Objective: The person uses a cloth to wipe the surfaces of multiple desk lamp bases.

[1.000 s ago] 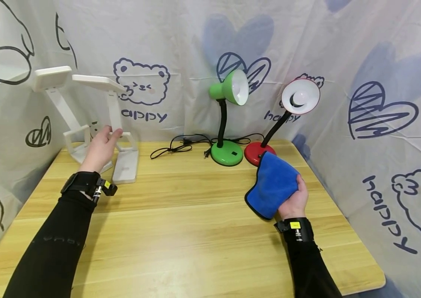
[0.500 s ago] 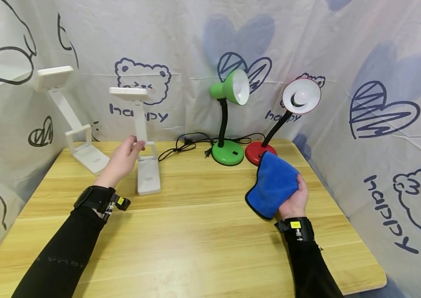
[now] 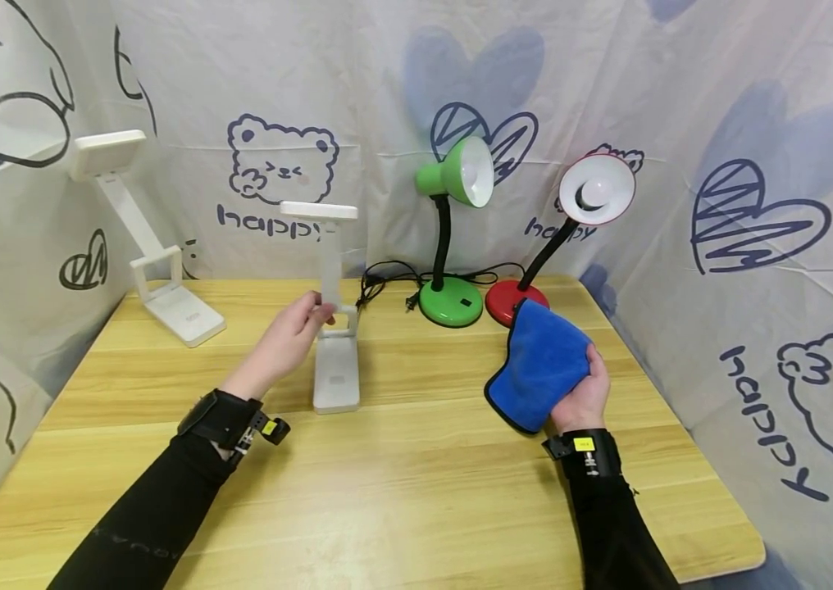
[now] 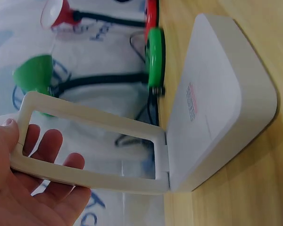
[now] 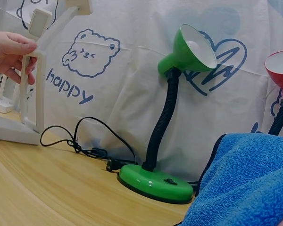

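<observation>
A: What lies nearest?

B: Two black sleeves (image 3: 143,504), reaching in over the wooden desk (image 3: 416,500). A dark strap (image 3: 216,416) circles the left wrist.

A: And the right hand (image 3: 584,400)?

B: It holds a blue cloth (image 3: 543,365) with a black edge, above the right half of the desk. One fingertip shows at the cloth's side; the other fingers are mostly hidden, so how tightly they close cannot be told.

A: The left hand (image 3: 288,338)?

B: A bit farther in, nearly closed round the upper end of a white lamp's (image 3: 337,381) hinged frame. The thumb is on one side, and the other fingers show through the frame's opening. That lamp is left of the desk's middle, its flat base toward the person and its head level on top. Whether the base rests fully on the desk is hard to say.

A: Farther back?

B: A second white lamp (image 3: 186,315) stands at the left. The green lamp (image 3: 450,305) and the red lamp (image 3: 507,303) stand side by side toward the right; the cloth's top corner overlaps the red base in the head view. Black cord (image 5: 96,153) lies beside the green one. Behind everything hangs a white sheet (image 3: 380,98) with bears and hearts.
</observation>
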### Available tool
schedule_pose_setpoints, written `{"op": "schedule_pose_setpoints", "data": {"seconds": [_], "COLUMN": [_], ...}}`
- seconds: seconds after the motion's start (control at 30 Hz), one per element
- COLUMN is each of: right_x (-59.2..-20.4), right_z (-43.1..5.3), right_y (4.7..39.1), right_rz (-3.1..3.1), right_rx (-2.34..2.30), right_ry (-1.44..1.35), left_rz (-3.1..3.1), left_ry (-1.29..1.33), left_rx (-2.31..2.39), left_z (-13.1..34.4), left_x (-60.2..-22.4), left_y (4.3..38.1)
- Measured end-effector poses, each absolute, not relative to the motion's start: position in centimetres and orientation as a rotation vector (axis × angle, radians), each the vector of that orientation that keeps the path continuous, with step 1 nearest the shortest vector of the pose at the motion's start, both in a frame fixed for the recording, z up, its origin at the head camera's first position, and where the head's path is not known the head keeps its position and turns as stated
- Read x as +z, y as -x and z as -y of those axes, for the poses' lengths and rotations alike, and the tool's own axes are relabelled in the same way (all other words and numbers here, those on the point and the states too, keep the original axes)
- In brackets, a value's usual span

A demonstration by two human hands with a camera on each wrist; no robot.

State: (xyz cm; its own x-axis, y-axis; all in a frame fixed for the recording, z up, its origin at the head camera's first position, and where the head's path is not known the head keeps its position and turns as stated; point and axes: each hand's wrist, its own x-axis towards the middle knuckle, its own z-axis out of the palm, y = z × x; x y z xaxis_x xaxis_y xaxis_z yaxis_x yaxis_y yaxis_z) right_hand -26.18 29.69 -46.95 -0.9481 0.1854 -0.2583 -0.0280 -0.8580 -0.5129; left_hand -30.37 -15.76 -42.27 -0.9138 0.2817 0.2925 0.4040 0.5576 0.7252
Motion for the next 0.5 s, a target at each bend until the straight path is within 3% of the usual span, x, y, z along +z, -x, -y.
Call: {"op": "schedule_pose_setpoints", "data": {"seconds": [0.5], "right_x": [-46.9], "right_z": [-29.7], "right_y": [26.1], "right_rz": [0.767], "right_rx": [2.903], "right_ry": [0.427], "left_rz": [2.554], "left_ry": [0.876], "left_rx": [-1.465], "left_z": [8.9], "left_x": [-43.1], "left_y": [30.9]}}
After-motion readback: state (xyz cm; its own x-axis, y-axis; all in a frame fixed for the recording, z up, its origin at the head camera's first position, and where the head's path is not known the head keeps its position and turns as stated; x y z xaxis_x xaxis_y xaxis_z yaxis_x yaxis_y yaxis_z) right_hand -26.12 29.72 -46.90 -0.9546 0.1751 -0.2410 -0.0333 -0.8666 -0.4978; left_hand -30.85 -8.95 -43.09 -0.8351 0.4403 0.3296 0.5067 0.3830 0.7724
